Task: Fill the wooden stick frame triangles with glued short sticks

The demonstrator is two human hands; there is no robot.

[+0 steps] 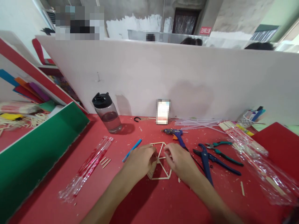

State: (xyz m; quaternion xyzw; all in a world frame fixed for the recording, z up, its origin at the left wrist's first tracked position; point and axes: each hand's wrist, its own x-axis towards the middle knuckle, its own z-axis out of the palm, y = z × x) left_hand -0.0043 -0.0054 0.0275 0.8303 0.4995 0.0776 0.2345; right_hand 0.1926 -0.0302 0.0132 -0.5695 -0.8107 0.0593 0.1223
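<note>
The stick frame (158,161) is on the red table (140,203), between the person's two hands. The left hand (143,156) is at the left side of the frame, over the part where sticks lie closely together; its fingers are bent inward, but one cannot tell whether they pinch a stick. The right hand (177,158) is at the right side of the frame, its fingers curved and apart from those of the left; whether the fingertips close on something is also not clear.

For good work on this frame, the left hand should probably steady its rim with light pressure, because such thin spokes may twist or come loose. The right hand would do best to adjust one stick at a time, keeping the joints in line. The glue gun (177,133) lies beyond the frame and to its right, nozzle turned to the left; this tip may be hot, so the fingers should keep away from it. The short loose sticks (105,162) lie left of the frame, conveniently near.
</note>
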